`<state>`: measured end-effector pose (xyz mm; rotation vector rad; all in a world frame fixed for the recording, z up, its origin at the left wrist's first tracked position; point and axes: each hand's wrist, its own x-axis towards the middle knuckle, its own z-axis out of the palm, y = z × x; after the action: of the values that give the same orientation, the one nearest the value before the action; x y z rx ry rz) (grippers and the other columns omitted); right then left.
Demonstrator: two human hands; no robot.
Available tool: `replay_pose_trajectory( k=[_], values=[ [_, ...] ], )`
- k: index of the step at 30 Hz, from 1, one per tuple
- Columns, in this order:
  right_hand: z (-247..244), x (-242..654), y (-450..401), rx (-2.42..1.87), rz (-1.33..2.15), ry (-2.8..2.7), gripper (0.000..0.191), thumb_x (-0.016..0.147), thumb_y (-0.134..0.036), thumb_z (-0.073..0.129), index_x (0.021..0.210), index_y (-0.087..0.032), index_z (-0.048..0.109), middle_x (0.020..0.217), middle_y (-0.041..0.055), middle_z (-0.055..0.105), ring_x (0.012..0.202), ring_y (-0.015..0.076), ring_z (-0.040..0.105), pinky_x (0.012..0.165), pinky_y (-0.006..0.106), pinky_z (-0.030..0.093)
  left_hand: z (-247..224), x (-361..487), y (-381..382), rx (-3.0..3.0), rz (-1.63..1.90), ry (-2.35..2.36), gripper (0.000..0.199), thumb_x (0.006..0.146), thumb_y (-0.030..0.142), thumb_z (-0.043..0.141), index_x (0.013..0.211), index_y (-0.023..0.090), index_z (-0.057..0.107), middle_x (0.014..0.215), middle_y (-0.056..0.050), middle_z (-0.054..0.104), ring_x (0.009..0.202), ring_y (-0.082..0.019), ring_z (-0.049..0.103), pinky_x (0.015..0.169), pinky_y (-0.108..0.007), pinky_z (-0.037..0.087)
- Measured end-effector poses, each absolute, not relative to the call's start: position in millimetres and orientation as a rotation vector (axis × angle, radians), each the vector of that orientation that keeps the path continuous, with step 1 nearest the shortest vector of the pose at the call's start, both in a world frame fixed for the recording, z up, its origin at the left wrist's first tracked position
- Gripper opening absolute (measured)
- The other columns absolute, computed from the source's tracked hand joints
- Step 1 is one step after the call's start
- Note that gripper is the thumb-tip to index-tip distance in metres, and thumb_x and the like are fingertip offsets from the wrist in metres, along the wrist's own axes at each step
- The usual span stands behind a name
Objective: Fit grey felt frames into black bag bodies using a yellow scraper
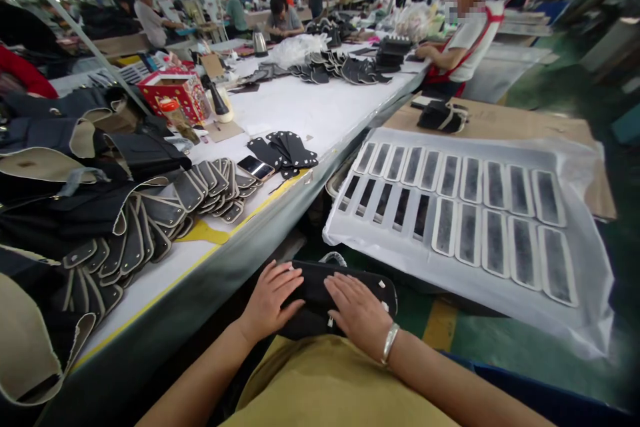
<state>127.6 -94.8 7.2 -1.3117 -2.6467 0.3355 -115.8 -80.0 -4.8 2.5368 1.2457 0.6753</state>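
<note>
A black, flat piece with rounded ends and small metal studs (370,285) lies across my lap, close to my body. My left hand (274,297) rests flat on its left part with the fingers stretched out. On its right part lies my right hand (357,310), fingers extended and nearly together, a silver bracelet at the wrist. Both palms face down, so part of the piece is hidden beneath them. To the left, fanned stacks of black studded pieces with pale edges (165,210) cover the table side.
The long white table (300,110) holds a phone (256,167), black cut pieces (285,150), a red box (175,90) and a jar with an orange lid (177,119). At right, a sheeted board (395,227) carries rows of dark panels (470,227). A co-worker (465,40) stands beyond.
</note>
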Motion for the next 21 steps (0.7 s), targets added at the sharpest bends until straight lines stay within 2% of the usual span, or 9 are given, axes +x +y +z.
replay_pose_trajectory(
  k=[6, 15, 18, 21],
  values=[
    [-9, 106, -98, -1.27, 0.311, -2.66, 0.068, 0.086, -0.047, 0.049, 0.139, -0.007, 0.032, 0.142, 0.0131, 0.037, 0.132, 0.0259, 0.029, 0.11, 0.042, 0.026, -4, -90, -84, 2.846, 0.456, 1.263, 0.048, 0.083, 0.041, 0.053, 0.124, 0.015, 0.053, 0.125, -0.011, 0.056, 0.117, -0.029, 0.048, 0.107, -0.053, 0.022],
    [3, 174, -124, -1.435, 0.289, -2.593, 0.07, 0.086, -0.052, 0.046, 0.137, -0.005, 0.035, 0.14, 0.0173, 0.037, 0.132, 0.0283, 0.029, 0.112, 0.045, 0.02, -7, -103, -79, 2.908, 0.365, 1.201, 0.052, 0.083, 0.047, 0.053, 0.126, 0.017, 0.051, 0.127, -0.01, 0.055, 0.12, -0.032, 0.045, 0.109, -0.058, 0.009],
    [12, 187, -125, -1.47, 0.364, -2.463, 0.062, 0.085, -0.048, 0.05, 0.132, -0.008, 0.043, 0.131, 0.0162, 0.05, 0.126, 0.0275, 0.039, 0.112, 0.048, 0.02, -6, -105, -79, 2.773, 0.401, 1.21, 0.048, 0.083, 0.046, 0.053, 0.123, 0.019, 0.054, 0.128, -0.01, 0.054, 0.124, -0.032, 0.041, 0.109, -0.057, 0.01],
    [10, 202, -120, -1.606, 0.473, -2.096, 0.043, 0.088, -0.034, 0.045, 0.125, -0.015, 0.049, 0.12, 0.0123, 0.058, 0.117, 0.0236, 0.048, 0.109, 0.048, 0.026, -9, -109, -74, 2.309, 0.6, 1.425, 0.042, 0.087, 0.043, 0.046, 0.119, 0.018, 0.056, 0.13, -0.01, 0.052, 0.125, -0.028, 0.042, 0.108, -0.049, 0.023]
  ],
)
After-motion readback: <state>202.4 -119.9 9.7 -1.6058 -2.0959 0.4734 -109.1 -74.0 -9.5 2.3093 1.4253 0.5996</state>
